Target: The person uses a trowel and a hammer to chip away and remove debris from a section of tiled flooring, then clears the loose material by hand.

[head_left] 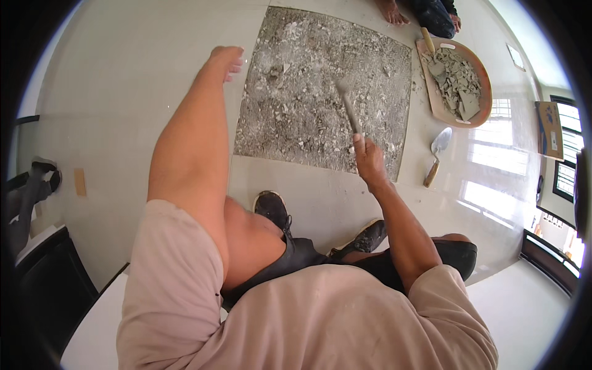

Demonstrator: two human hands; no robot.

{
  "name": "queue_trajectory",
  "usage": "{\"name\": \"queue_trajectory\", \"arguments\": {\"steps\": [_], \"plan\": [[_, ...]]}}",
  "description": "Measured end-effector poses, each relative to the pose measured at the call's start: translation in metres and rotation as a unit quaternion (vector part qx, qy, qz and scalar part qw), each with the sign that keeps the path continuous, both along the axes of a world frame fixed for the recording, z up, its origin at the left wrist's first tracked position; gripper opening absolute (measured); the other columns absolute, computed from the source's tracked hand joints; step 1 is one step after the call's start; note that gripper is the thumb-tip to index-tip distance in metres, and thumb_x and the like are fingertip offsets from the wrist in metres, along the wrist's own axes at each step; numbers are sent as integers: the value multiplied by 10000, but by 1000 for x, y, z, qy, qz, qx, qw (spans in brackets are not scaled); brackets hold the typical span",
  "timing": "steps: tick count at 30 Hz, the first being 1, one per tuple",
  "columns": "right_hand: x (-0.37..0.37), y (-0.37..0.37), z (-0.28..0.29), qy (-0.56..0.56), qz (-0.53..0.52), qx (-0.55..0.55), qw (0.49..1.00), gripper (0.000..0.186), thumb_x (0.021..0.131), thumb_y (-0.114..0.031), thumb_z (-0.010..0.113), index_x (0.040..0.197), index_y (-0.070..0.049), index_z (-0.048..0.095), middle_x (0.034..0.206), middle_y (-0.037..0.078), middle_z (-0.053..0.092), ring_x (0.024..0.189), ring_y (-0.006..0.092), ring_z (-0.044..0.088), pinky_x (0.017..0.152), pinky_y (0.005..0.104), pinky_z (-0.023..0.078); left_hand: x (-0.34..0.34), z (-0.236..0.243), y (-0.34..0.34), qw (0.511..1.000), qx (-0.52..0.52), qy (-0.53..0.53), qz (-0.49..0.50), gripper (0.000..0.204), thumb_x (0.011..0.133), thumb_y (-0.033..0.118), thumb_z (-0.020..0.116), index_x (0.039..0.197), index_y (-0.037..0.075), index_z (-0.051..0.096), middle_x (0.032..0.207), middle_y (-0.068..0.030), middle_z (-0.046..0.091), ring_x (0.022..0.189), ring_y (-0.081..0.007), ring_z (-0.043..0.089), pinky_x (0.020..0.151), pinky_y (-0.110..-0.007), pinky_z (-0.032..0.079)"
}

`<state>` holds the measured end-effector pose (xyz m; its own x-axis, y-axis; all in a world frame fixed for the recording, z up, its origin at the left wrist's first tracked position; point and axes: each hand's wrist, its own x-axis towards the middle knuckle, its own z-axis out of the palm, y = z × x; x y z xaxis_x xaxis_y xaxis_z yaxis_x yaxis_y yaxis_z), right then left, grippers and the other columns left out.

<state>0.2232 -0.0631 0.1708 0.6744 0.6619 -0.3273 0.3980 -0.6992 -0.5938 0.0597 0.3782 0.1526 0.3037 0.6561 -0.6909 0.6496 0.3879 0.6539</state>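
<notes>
My right hand (370,161) is wrapped round the handle of a hammer (353,112), whose head is smeared by motion over a square of bare, rough floor bed (320,92). Grey crumbs and pale chips cover that square. My left arm stretches far forward, and my left hand (228,61) is held beside the square's left edge with its fingers loosely apart and nothing seen in them. To the right of the square lies a pointed trowel (438,148) with a wooden handle. Farther off, a shallow orange-pink tub (483,80) holds broken tile pieces (457,83) and a second trowel (428,40).
Glossy pale floor tiles (111,117) surround the rough square. Another person's bare foot (393,12) and dark-clothed leg (433,17) are at the far edge. My dark shoes (271,206) rest just short of the square. A cardboard box (548,131) stands at the right.
</notes>
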Motion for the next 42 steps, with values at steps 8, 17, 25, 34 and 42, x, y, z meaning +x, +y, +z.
{"name": "queue_trajectory", "arguments": {"steps": [8,17,25,34,42], "plan": [[12,-27,-36,106,-82,-152,979,716,1019,-615,459,838,53,645,771,275,657,752,454,669,663,536,481,23,22,-22,1000,9,-9,-3,421,984,386,601,1287,95,617,1276,-100,649,1135,-254,623,1018,-532,440],[2,-28,-33,-40,2,256,966,689,1018,-619,446,815,24,589,672,193,596,612,338,625,569,483,472,5,22,-11,1000,24,-4,12,433,992,389,582,1303,91,615,1280,-106,656,1160,-259,624,1010,-547,444],[-10,-6,-1,4,-9,103,995,663,1002,-621,484,902,21,617,662,229,585,622,420,601,589,486,464,-10,19,-5,999,36,17,23,424,975,377,596,1299,104,616,1253,-97,660,1110,-244,633,993,-531,450],[-7,1,2,137,-87,-35,986,713,1012,-641,444,854,31,621,657,124,572,472,266,513,489,405,420,1,14,-4,1000,8,18,-12,442,949,373,619,1300,104,603,1271,-92,651,1129,-250,624,1000,-525,449],[-2,-28,-49,225,-127,-163,952,704,1019,-626,450,763,22,550,641,144,554,593,251,568,573,420,460,26,11,-15,1000,11,-3,-9,455,968,379,604,1325,97,596,1297,-100,648,1143,-251,624,999,-521,445]]}}
